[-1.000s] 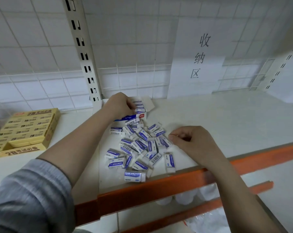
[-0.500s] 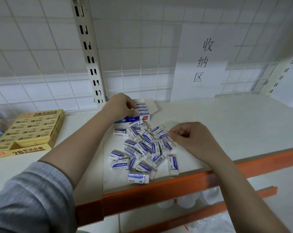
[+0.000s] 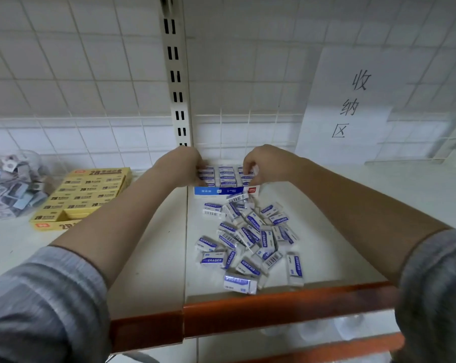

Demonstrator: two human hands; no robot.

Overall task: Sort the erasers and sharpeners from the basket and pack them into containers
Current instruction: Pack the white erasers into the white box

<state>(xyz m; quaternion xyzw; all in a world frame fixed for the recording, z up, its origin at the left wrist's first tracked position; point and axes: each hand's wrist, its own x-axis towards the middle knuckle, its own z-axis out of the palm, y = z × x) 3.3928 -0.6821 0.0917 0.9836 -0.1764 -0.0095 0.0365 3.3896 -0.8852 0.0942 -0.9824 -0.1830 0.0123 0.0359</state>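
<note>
Both hands reach to the blue-fronted box [image 3: 223, 191] of erasers at the shelf's [image 3: 352, 205] back. The left hand [image 3: 181, 163] grips its left edge; the right hand [image 3: 261, 163] pinches an eraser [image 3: 249, 176] at its right side. Loose erasers [image 3: 250, 239] lie nearer, between the forearms.

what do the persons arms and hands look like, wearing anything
Both hands, the left hand and the right hand, are bare, with no gloves, rings or watch visible. Both forearms are bare too. Grey knit sleeves, faintly striped, are pushed up toward the elbows: the left sleeve and the right sleeve.
</note>
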